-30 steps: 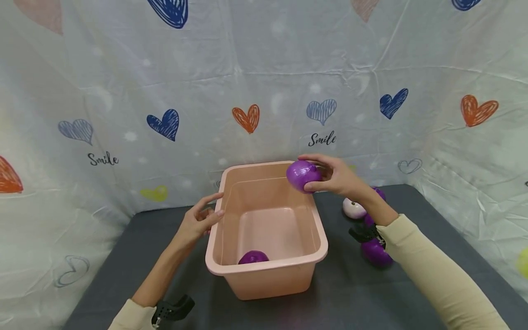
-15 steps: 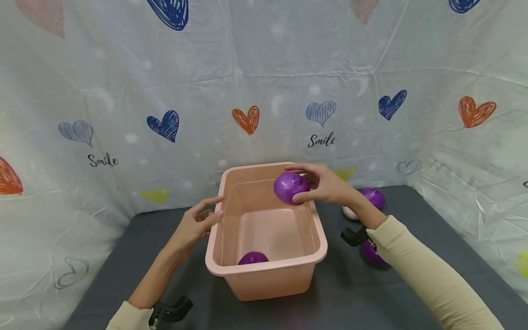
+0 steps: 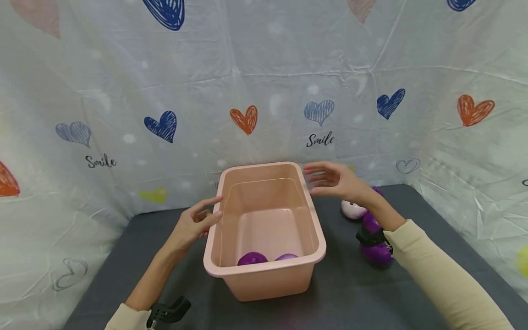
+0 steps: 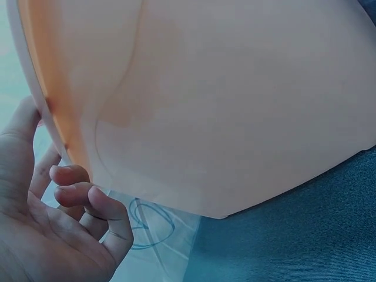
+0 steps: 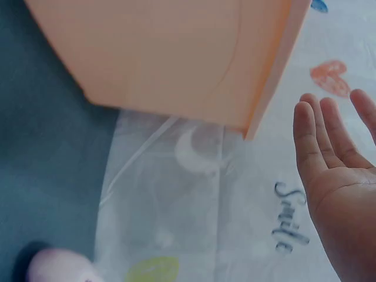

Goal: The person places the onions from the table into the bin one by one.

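Note:
A pink plastic basin (image 3: 270, 229) stands on the dark table. My left hand (image 3: 194, 223) grips its left rim, thumb and index finger over the edge; in the left wrist view the other fingers curl outside the wall. My right hand (image 3: 336, 183) is just beyond the right rim, fingers extended and holding nothing. Inside the basin near the front wall lie a glossy purple onion-like ball (image 3: 252, 258) and a lighter purple one (image 3: 286, 257), both partly hidden by the front rim.
Right of the basin, under my right forearm, are a whitish ball (image 3: 353, 210) and several purple ones (image 3: 377, 255), partly covered by the arm and wrist strap. A white sheet (image 3: 272, 82) printed with hearts hangs behind the table (image 3: 165, 238).
My right hand carried the purple onion-like ball over the basin, let it go, and moved back right past the rim. A second ball now shows inside. The left hand stayed put.

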A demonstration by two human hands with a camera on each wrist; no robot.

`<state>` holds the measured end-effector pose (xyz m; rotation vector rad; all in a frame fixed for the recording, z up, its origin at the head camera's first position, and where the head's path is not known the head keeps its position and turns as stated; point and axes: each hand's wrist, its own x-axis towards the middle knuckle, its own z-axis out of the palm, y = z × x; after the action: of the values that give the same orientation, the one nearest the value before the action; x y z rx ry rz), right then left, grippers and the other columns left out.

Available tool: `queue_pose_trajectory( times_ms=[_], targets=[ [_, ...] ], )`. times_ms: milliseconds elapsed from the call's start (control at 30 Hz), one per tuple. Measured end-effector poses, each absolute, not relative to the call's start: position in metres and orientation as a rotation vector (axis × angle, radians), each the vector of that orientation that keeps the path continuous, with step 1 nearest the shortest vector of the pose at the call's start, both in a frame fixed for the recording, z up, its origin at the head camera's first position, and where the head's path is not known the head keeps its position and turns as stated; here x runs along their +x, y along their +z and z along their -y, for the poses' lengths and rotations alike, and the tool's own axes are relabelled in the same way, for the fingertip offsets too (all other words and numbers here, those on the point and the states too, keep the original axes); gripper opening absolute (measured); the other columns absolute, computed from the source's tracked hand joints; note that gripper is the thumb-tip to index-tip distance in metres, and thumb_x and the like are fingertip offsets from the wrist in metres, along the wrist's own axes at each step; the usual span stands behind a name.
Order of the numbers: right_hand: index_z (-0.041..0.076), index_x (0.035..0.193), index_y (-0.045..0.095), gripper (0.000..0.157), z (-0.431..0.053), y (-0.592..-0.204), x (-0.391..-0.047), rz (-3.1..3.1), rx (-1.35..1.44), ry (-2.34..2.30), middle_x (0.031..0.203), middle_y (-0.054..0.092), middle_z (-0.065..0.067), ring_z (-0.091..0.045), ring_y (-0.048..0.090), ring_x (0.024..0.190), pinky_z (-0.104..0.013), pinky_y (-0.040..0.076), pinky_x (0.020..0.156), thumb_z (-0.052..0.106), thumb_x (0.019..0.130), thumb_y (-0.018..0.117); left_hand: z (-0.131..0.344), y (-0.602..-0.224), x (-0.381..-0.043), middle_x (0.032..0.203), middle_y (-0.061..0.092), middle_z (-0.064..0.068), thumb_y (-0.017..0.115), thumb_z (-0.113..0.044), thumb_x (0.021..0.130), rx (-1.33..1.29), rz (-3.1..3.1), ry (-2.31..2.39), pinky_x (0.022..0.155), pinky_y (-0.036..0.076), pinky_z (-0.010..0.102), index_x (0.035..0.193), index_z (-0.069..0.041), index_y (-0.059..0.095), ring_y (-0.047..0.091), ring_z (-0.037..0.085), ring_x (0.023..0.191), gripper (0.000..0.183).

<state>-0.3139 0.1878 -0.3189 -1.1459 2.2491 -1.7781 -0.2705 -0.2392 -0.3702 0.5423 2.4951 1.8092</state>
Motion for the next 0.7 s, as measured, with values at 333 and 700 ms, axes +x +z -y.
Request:
queue_pose_trajectory(
  times_ms=[333,700],
  targets=[
    [0.003,0.145,0.053,0.056,-0.226,-0.33,-0.306,-2.378,-0.975,-1.742,0.138,0.056,-0.018,-0.039,0.054,0.126,-0.038,0.049,0.096,0.006,0.094,0.075,0.238,-0.371,-0.269,0.075,0.052,0.008,0.066,-0.025,0.102,0.538,-2.491,1.814,0.061,0.042,0.032,0.151,-0.014,0.051,0.042,0.014,0.061,0.052],
    [-0.002,0.145,0.05,0.051,-0.27,-0.344,-0.299,-2.468,-0.927,-1.719,0.138,0.055,-0.023,-0.037,0.056,0.124,-0.036,0.052,0.092,0.004,0.098,0.069,0.238,-0.372,-0.269,0.077,0.056,0.009,0.066,-0.023,0.102,0.531,-2.461,1.844,0.063,0.045,0.033,0.151,-0.012,0.05,0.045,0.014,0.062,0.053]
  ],
)
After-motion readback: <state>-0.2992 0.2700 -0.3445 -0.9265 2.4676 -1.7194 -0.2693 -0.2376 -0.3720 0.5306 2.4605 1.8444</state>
